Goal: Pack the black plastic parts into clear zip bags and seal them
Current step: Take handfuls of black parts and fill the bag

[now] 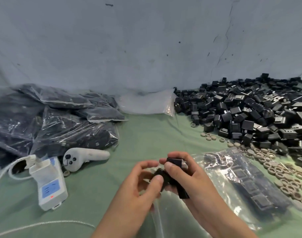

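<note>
A pale blue-grey matte backdrop (pixel 146 40) is filling the upper half of the view; whether it is painted wall or hung sheet is not showing clearly. A thin dark crack line (pixel 226 36) is running down its right side, and a small black smudge (pixel 109 4) is sitting near its top edge. Below, a wrinkled sage-green cloth surface (pixel 146 131) is spreading toward the camera, meeting the backdrop along a soft fold. Even, diffuse light is falling over both.

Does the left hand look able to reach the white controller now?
Likely yes for reach: bare green cloth lies between the left hand and the white controller. But its fingers pinch a black part, so it is not free.
</note>
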A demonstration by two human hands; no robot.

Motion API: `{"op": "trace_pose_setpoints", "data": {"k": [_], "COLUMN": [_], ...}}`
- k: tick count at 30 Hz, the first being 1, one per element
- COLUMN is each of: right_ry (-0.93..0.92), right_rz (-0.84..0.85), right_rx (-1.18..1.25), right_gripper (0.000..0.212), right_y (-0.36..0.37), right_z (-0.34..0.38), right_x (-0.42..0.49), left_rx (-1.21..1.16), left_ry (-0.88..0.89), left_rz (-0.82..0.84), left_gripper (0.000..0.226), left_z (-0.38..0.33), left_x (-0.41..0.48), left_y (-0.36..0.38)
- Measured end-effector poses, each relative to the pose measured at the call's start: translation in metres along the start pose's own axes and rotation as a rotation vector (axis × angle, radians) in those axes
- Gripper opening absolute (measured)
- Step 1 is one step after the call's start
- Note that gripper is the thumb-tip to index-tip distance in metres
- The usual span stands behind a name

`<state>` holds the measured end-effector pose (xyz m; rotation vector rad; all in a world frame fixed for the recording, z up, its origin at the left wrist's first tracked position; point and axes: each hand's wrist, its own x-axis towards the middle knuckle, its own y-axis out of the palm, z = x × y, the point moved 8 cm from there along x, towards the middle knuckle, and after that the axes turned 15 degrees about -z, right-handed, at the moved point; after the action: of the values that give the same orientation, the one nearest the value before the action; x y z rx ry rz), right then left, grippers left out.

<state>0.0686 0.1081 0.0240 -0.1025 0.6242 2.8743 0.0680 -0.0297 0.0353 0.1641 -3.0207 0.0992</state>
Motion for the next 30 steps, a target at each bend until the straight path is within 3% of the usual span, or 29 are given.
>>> {"op": "trace_pose_setpoints", "data": {"k": [3,5,8,12,17,21,23,27,30], "right_ry": [0.012,0.026,0.035,0.089,0.138,0.103,0.094,0.094,0.09], "right_rz": [-0.053,-0.089,-0.134,-0.215,-0.267,-0.287,-0.303,-0.338,-0.349], "right_rx": [0.022,0.074,0.152,0.224,0.31,0.357,0.37,0.406,0.441], "right_gripper": [0.024,0.022,0.022,0.037,0.036,0.037,0.031,0.019,0.014], "right_y": [-0.009,-0.016,-0.022,-0.032,-0.042,-0.054,-0.062,-0.072,-0.075], "right_z": [0.004,0.009,0.017,0.014,0.013,0.026,0.031,0.036,0.041], "right_x": [0.004,0.007,0.01,0.013,0.014,0.018,0.019,0.021,0.021], "left_rx": [0.108,0.327,0.548,0.535,0.558,0.826,0.848,0.831,0.899], "left_ry": [-0.032,-0.028,0.067,0.253,0.432,0.467,0.493,0.657,0.641], "left_rz": [-0.253,-0.328,-0.205,0.038,0.008,0.173,0.232,0.184,0.188], "left_gripper": [0.02,0.025,0.037,0.039,0.051,0.03,0.045,0.042,0.072], "left_z": [0.01,0.021,0.028,0.021,0.006,0.022,0.026,0.018,0.016], "left_x": [0.017,0.021,0.016,0.002,-0.005,-0.01,-0.014,-0.016,-0.012], "left_y": [-0.046,-0.072,-0.072,-0.035,-0.01,0.003,0.004,0.007,0.022]}}
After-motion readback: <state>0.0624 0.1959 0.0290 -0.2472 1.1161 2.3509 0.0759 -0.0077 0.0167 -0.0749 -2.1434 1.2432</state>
